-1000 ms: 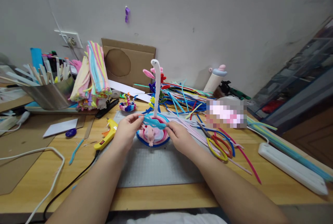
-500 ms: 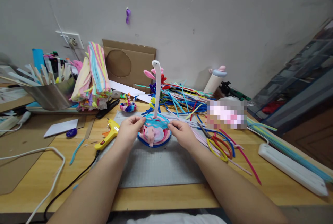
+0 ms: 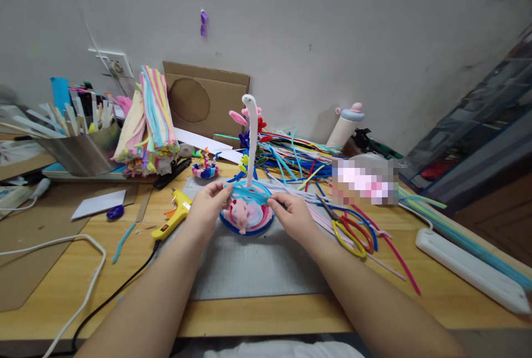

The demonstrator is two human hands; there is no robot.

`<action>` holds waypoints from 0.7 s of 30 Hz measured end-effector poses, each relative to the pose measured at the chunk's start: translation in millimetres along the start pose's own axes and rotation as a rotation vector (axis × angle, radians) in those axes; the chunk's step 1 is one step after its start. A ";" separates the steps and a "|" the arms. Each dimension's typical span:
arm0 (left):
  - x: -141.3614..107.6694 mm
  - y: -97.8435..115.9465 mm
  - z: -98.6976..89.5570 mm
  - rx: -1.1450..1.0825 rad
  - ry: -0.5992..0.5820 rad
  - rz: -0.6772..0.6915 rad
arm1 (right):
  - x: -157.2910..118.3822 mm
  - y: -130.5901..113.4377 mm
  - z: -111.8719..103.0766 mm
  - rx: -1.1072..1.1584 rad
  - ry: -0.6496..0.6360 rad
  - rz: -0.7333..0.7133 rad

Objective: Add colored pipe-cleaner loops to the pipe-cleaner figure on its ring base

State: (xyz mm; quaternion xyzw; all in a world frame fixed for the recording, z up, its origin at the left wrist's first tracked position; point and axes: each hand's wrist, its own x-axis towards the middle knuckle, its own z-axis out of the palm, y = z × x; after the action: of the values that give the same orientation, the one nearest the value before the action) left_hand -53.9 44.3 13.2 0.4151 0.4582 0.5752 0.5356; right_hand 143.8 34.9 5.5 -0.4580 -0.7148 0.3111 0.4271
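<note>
Between my hands a round pink, red and blue pipe-cleaner piece (image 3: 246,216) lies on the grey mat (image 3: 257,269). A white fuzzy stem (image 3: 251,142) with a curved top stands upright at its back edge. Light blue pipe-cleaner strands (image 3: 250,193) stretch across the upper part of the piece. Closed on their left end are the thumb and fingers of my left hand (image 3: 210,208). My right hand (image 3: 294,215) pinches the right end. Just behind the stem are colourful fuzzy petals (image 3: 239,118).
To the left lies a yellow glue gun (image 3: 173,216) with its black cord. Scissors (image 3: 349,236) and loose pipe cleaners (image 3: 291,153) are at the right and back. A white power strip (image 3: 471,272) sits far right, a metal holder (image 3: 85,150) far left.
The light blue strands have shifted slightly up, away from the pink figure on the round piece. Both hands remain closed at their ends, almost in place.
</note>
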 end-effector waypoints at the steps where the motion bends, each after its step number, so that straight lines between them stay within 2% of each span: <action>1: -2.9 -1.4 4.5 -0.035 -0.029 0.010 | -2.3 0.3 4.1 0.068 0.018 0.045; 4: -13.1 -9.7 17.5 -0.033 -0.177 -0.065 | -9.8 -1.2 16.6 0.306 0.031 0.178; 6: -18.7 -16.4 22.8 0.007 -0.227 -0.097 | -14.0 -3.8 22.4 0.397 0.032 0.214; 10: -22.3 -23.8 24.2 -0.004 -0.213 -0.088 | -17.6 -7.6 26.3 0.439 0.012 0.208; 15: -23.2 -19.7 23.9 -0.071 -0.232 -0.131 | -17.4 -5.1 27.8 0.494 -0.015 0.260; 21: -26.1 -15.9 27.9 -0.135 -0.177 -0.170 | -19.2 -4.9 30.1 0.397 0.002 0.192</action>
State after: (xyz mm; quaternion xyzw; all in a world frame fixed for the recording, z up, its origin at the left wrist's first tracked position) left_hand -21.0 20.7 4.6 0.3867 0.4030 0.5184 0.6475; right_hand 119.1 13.7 -9.9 -0.4313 -0.5923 0.4844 0.4780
